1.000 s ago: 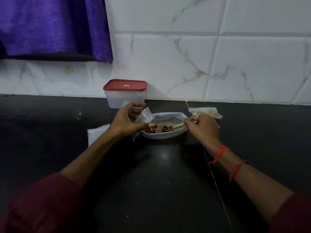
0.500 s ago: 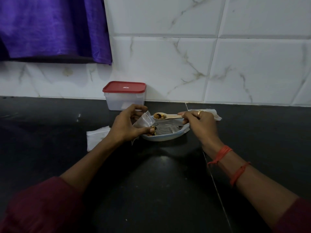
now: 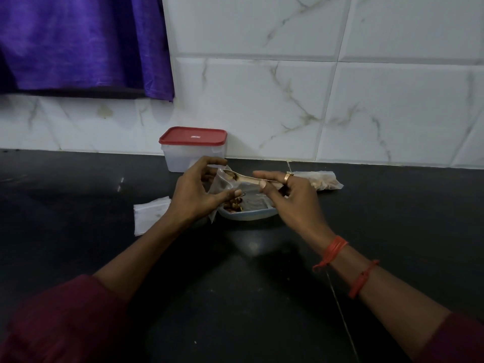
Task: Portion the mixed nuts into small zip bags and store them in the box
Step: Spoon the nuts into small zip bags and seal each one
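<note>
Since the earlier frames the spoon (image 3: pixel 247 178) has risen off the dish and travelled left, so its bowl, loaded with a few nuts, now sits at the mouth of the small zip bag (image 3: pixel 220 183). The right hand (image 3: pixel 290 197) has followed it across.

That bag is clear and crumpled, held up just left of centre above the dish's left edge. The left hand (image 3: pixel 197 196) pinches it between thumb and curled fingers, with the mouth turned toward the spoon. The right hand pinches the pale spoon handle between thumb and a finger, while its forefinger lies straight along the handle.

Below them a shallow pale blue dish (image 3: pixel 250 216) rests on the dark bench (image 3: pixel 235 284); a small heap of brown mixed nuts (image 3: pixel 233 204) lies in its left part, half hidden by the left thumb. Behind the left hand, against the wall, stands the clear box (image 3: pixel 183 159) with its red lid (image 3: pixel 193 136) on. Right of the right hand lies a filled bag (image 3: pixel 323 181), and left of the dish a flat stack of empty bags (image 3: pixel 149 216). Red threads (image 3: pixel 335 250) circle the right wrist. White marbled tiles (image 3: pixel 262 100) back the bench, and a purple cloth (image 3: pixel 78 40) hangs at the upper left of the frame.
</note>
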The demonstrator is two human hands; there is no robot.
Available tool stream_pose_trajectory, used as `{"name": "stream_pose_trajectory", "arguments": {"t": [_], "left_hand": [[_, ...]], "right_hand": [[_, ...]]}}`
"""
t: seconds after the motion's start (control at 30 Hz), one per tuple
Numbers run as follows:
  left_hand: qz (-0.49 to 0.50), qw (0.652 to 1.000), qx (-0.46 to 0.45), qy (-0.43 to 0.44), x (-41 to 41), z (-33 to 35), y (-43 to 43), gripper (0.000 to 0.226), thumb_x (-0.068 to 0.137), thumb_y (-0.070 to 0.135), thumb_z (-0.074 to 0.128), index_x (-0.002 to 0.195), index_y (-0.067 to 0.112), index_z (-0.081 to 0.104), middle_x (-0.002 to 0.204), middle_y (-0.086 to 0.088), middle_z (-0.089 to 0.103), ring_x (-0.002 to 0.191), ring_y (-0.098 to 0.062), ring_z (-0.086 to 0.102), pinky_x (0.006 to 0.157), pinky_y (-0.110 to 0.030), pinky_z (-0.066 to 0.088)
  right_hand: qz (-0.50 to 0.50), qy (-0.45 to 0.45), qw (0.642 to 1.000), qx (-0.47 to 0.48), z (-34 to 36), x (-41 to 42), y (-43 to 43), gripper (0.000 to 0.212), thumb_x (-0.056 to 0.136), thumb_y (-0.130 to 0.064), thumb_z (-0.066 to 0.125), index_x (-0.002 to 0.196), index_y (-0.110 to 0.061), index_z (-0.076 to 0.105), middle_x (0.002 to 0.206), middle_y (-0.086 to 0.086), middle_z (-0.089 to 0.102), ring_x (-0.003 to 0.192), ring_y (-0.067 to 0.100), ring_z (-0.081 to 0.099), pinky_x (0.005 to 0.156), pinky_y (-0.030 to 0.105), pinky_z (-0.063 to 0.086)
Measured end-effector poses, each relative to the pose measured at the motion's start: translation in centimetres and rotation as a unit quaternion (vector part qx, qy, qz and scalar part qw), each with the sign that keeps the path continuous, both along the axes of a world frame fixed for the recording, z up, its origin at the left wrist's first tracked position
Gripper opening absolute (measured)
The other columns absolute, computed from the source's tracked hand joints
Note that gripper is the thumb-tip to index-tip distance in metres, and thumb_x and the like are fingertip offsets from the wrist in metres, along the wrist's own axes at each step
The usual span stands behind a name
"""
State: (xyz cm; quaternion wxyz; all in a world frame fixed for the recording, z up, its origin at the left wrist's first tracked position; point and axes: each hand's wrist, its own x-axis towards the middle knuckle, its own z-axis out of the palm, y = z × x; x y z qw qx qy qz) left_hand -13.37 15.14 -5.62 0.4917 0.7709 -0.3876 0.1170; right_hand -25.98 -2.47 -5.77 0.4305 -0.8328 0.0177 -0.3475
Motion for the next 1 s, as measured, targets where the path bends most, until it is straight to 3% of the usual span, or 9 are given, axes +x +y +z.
{"name": "stream_pose_trajectory", "arguments": {"t": [0.13,0.3,0.5,0.73,0.9,1.0], "left_hand": [[-0.005,1.000,-0.008,0.001,0.1,0.1,0.1,0.077,0.062,0.050,0.081,0.130,0.023,0.054,0.114,0.007,0.060,0.104,-0.008,0.059,0.082,-0.016,0.049],[-0.009,1.000,-0.011,0.007,0.2,0.0,0.1,0.081,0.060,0.053,0.081,0.131,0.025,0.054,0.114,0.009,0.059,0.103,-0.005,0.058,0.080,-0.012,0.048],[-0.013,1.000,-0.020,0.012,0.5,-0.1,0.1,0.081,0.060,0.053,0.082,0.131,0.024,0.054,0.118,0.003,0.063,0.104,-0.006,0.061,0.078,-0.009,0.049],[-0.009,0.999,-0.026,0.018,0.8,-0.3,0.1,0.080,0.061,0.052,0.083,0.130,0.025,0.055,0.112,0.009,0.062,0.101,0.001,0.060,0.074,-0.004,0.048],[0.001,1.000,-0.027,0.012,0.9,-0.3,0.1,0.079,0.062,0.050,0.083,0.131,0.023,0.055,0.116,0.008,0.061,0.098,0.002,0.058,0.073,-0.005,0.047],[0.013,0.999,-0.034,0.015,1.0,-0.3,0.2,0.078,0.063,0.051,0.083,0.130,0.023,0.055,0.115,0.012,0.059,0.096,0.005,0.057,0.070,-0.004,0.047]], "right_hand": [[-0.003,-0.051,0.996,-0.067,-0.1,0.1,-0.3,0.026,0.098,-0.024,0.065,0.121,-0.032,0.072,0.107,-0.014,0.074,0.084,0.009,0.067,0.069,0.029,0.057],[-0.050,-0.110,0.975,-0.189,-0.5,0.5,-0.9,0.028,0.098,-0.029,0.059,0.123,-0.032,0.070,0.092,-0.010,0.070,0.078,0.006,0.062,0.082,0.046,0.046],[-0.063,-0.144,0.949,-0.273,-1.0,0.6,-1.0,0.026,0.097,-0.026,0.060,0.120,-0.028,0.072,0.093,-0.011,0.070,0.079,0.009,0.062,0.086,0.039,0.036],[-0.053,-0.126,0.964,-0.230,-0.7,0.5,-1.1,0.026,0.097,-0.027,0.060,0.120,-0.030,0.072,0.092,-0.013,0.072,0.083,0.005,0.062,0.087,0.043,0.038],[-0.072,-0.123,0.982,-0.128,-0.6,0.5,-1.1,0.023,0.096,-0.029,0.060,0.115,-0.034,0.072,0.090,-0.014,0.075,0.082,0.006,0.067,0.087,0.048,0.049],[-0.081,-0.120,0.988,-0.052,-0.5,0.4,-1.3,0.022,0.096,-0.026,0.060,0.111,-0.037,0.071,0.079,-0.012,0.074,0.077,0.007,0.070,0.075,0.035,0.056]]}}
